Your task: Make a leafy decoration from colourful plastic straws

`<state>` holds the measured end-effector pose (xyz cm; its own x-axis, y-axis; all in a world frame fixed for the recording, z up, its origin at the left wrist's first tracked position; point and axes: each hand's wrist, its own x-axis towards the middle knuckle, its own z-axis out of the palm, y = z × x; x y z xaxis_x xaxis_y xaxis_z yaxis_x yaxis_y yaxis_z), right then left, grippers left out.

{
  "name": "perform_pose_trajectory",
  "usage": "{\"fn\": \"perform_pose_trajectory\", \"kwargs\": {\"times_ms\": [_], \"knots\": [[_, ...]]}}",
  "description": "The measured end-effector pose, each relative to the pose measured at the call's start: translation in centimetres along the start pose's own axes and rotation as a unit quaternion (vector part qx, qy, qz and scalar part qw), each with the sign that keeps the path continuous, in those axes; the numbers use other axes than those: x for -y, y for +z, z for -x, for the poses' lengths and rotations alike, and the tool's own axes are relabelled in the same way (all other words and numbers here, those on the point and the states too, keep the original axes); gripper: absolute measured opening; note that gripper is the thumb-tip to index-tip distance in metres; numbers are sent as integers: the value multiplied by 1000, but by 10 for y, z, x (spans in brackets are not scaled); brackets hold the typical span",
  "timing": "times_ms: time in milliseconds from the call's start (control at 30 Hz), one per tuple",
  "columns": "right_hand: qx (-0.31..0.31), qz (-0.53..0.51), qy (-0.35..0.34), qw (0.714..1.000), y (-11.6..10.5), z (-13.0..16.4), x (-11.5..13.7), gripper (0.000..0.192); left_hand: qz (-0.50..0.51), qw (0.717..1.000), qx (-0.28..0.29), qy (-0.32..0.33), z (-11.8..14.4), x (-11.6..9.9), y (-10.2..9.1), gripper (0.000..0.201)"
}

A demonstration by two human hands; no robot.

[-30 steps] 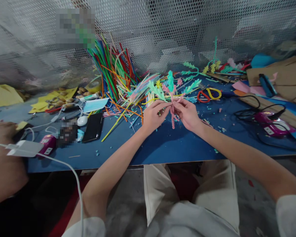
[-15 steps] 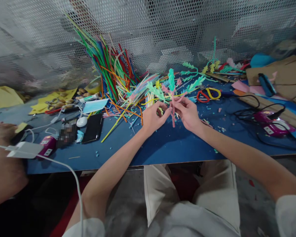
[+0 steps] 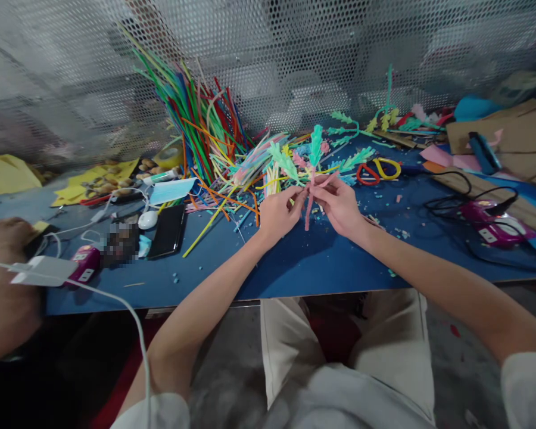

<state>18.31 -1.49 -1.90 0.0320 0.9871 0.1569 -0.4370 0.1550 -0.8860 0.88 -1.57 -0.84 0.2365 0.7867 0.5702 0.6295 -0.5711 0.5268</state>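
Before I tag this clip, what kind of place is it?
Most likely a craft workbench: a blue tabletop strewn with a heap of coloured pipe cleaners, red-and-yellow-handled scissors and a purple glue gun, before a perforated metal screen.

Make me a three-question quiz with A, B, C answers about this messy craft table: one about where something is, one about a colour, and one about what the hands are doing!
1. Where does the black phone lie?
A. left of both hands
B. right of both hands
C. on the lap

2. What colour is the fuzzy pipe-cleaner stem hanging below the fingers?
A. black
B. pink
C. white

3. What are the left hand and right hand doing?
A. lying flat on the blue tabletop
B. cutting with the red and yellow scissors
C. pinching the stem together

Answers: 1 A, the phone sits beyond the left forearm. 2 B, the dangling end is pink. 3 C, fingertips of both meet on the stem.
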Motion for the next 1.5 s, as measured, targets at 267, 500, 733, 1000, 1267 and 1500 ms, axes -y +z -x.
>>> {"fn": "perform_pose_trajectory", "kwargs": {"times_ms": [267, 500, 733, 1000, 1267, 1500], "knots": [[-14, 42, -44, 998, 0, 0, -6, 54, -7, 1000, 6, -15, 0, -2, 0, 26], [5, 57, -66, 996, 0, 0, -3, 49, 56, 997, -35, -26, -1, 2, 1, 32], [36, 81, -8, 996, 0, 2, -4, 46, 113, 993, -30, -30, -2, 11, 5, 44], [33, 52, -2, 998, 0, -1, -2, 49, 122, 992, -24, -28, -2, 7, 3, 35], [57, -2, 31, 998, 1, 0, 5, 45, 84, 996, -31, -7, -4, 8, 0, 34], [81, -8, 18, 997, -1, 0, 6, 42, 56, 997, -42, 21, -3, 12, -2, 34]]}}
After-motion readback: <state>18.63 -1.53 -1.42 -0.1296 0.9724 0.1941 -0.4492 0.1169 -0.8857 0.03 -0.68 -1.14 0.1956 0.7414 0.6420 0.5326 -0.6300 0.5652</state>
